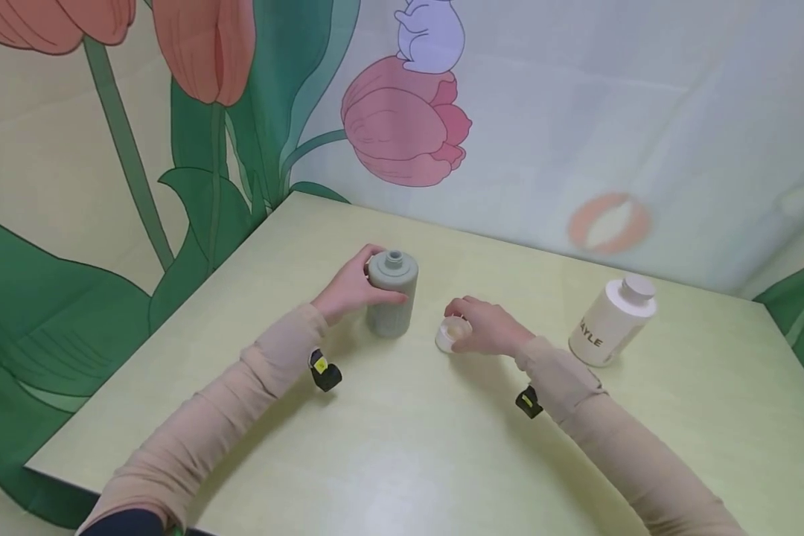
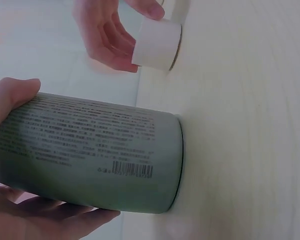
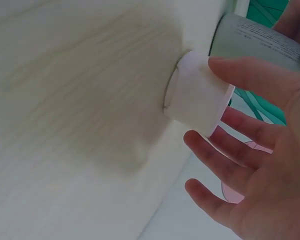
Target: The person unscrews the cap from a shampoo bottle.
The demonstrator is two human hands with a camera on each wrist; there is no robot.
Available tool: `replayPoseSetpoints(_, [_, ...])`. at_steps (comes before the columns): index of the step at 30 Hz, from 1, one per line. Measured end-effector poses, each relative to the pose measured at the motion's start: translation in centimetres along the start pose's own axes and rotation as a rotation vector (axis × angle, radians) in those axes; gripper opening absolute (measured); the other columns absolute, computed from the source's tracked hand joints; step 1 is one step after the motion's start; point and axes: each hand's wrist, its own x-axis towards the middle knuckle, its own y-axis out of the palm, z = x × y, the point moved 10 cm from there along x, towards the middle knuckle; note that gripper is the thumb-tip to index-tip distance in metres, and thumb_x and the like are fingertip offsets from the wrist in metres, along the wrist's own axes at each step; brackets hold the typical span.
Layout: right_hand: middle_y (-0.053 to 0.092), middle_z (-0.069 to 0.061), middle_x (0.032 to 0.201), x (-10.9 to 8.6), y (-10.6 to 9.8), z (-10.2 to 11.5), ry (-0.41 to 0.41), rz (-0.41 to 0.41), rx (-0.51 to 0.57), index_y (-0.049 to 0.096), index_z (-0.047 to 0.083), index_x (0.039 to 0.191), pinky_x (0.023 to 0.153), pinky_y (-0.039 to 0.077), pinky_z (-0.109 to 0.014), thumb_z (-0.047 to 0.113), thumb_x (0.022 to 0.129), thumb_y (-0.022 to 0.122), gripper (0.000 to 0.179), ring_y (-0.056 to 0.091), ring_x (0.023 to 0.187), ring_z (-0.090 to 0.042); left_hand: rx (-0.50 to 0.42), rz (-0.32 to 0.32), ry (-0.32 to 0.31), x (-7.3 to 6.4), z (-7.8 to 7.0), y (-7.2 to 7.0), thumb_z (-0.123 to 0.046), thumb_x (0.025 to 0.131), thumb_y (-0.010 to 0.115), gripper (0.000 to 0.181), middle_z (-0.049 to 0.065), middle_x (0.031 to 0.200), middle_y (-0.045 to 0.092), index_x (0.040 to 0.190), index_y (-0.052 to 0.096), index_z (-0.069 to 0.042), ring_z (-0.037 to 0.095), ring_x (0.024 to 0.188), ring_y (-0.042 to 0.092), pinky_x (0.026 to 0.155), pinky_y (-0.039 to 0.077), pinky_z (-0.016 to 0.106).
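A grey-green pump-style bottle (image 1: 390, 318) with an open neck and no top stands upright on the table. My left hand (image 1: 350, 292) grips it round the upper body, thumb on the near side. Small print and a barcode show on the bottle (image 2: 90, 150) in the left wrist view. To its right, a short white roll (image 1: 444, 342), ring-shaped and like tape, sits on the table. My right hand (image 1: 490, 327) pinches this roll between thumb and fingers. In the right wrist view the thumb lies on the roll (image 3: 200, 92), with the outer fingers spread off it.
A white bottle (image 1: 606, 327) with a closed cap and dark lettering stands to the right, beyond my right forearm. The pale table (image 1: 402, 439) meets a backdrop (image 1: 543, 134) printed with tulips along its far edge.
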Motion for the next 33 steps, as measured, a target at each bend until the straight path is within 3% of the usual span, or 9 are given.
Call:
replayPoseSetpoints(6, [0.055,-0.004,0.110,-0.6,0.1,-1.0,0.001,0.007,-0.027,0.050,0.013,0.116,0.088,0.039,-0.047,0.023,0.072,0.071,0.050,0.056,0.094,-0.023,-0.018,0.024,0.019,-0.1,-0.2,0.9,-0.025,0.064,0.080,0.076,0.003,0.128,0.047,0.126,0.035,-0.021,0.024,0.121,0.043,0.102,0.032,0.048])
replayPoseSetpoints(8, [0.053,-0.006,0.116,-0.8,-0.1,-0.9,-0.007,0.012,-0.051,0.046,0.013,0.123,0.092,0.037,-0.049,0.029,0.073,0.070,0.058,0.055,0.101,-0.025,-0.042,0.017,0.032,-0.7,-1.3,0.9,-0.023,0.065,0.079,0.080,0.005,0.133,0.043,0.129,0.030,-0.022,0.025,0.124,0.040,0.103,0.028,0.050])
replayPoseSetpoints(12, [0.044,-0.010,0.131,-2.5,-2.3,-0.4,-0.019,-0.047,-0.095,0.031,0.015,0.136,0.100,0.028,-0.052,0.042,0.077,0.065,0.073,0.045,0.119,-0.029,-0.100,-0.126,0.185,-3.4,-6.3,0.2,-0.019,0.072,0.073,0.076,0.003,0.139,0.038,0.133,0.027,-0.022,0.019,0.133,0.030,0.108,0.019,0.050])
replayPoseSetpoints(15, [0.037,-0.011,0.138,-4.8,-6.2,-0.3,0.001,-0.188,-0.098,0.026,0.016,0.140,0.102,0.023,-0.054,0.044,0.080,0.061,0.075,0.036,0.126,-0.031,-0.110,-0.172,0.369,-5.6,-11.0,1.4,-0.015,0.077,0.069,0.067,-0.001,0.138,0.041,0.132,0.032,-0.019,0.013,0.134,0.029,0.109,0.017,0.046])
replayPoseSetpoints(17, [0.033,-0.013,0.140,-6.8,-9.3,-0.9,0.047,-0.305,-0.094,0.024,0.016,0.140,0.102,0.022,-0.057,0.042,0.081,0.060,0.074,0.032,0.128,-0.033,-0.110,-0.095,0.419,-6.2,-13.4,3.7,-0.016,0.078,0.068,0.067,-0.003,0.138,0.041,0.134,0.032,-0.021,0.011,0.133,0.030,0.109,0.019,0.044])
replayPoseSetpoints(19, [0.029,-0.015,0.142,-8.8,-12.2,-2.1,0.119,-0.419,-0.083,0.022,0.015,0.141,0.102,0.018,-0.059,0.039,0.082,0.060,0.074,0.027,0.129,-0.037,-0.089,0.006,0.410,-5.9,-14.7,6.6,-0.019,0.077,0.069,0.072,-0.005,0.140,0.038,0.136,0.029,-0.026,0.010,0.134,0.029,0.108,0.021,0.045])
replayPoseSetpoints(23, [0.017,-0.021,0.145,-12.6,-15.4,-6.0,0.316,-0.521,-0.041,0.016,0.014,0.143,0.101,0.011,-0.062,0.038,0.084,0.057,0.075,0.017,0.130,-0.044,-0.084,0.202,0.261,-3.3,-13.9,13.1,-0.029,0.072,0.074,0.090,-0.010,0.146,0.025,0.138,0.015,-0.041,0.013,0.137,0.020,0.108,0.021,0.049])
replayPoseSetpoints(28, [0.011,-0.027,0.145,-14.7,-14.8,-10.7,0.448,-0.458,0.036,0.008,0.013,0.144,0.097,0.016,-0.067,0.045,0.086,0.051,0.079,0.014,0.129,-0.048,-0.103,0.347,0.117,0.6,-11.7,20.7,-0.034,0.065,0.078,0.108,-0.010,0.150,0.010,0.137,-0.002,-0.045,0.017,0.139,0.016,0.107,0.024,0.048])
replayPoseSetpoints(33, [0.021,-0.030,0.139,-14.7,-13.1,-12.7,0.423,-0.421,0.095,0.016,0.010,0.143,0.094,0.026,-0.065,0.041,0.089,0.047,0.070,0.027,0.124,-0.048,-0.143,0.335,0.060,2.2,-11.1,25.7,-0.031,0.065,0.079,0.114,0.001,0.151,0.012,0.139,-0.007,-0.041,0.024,0.136,0.024,0.104,0.029,0.046])
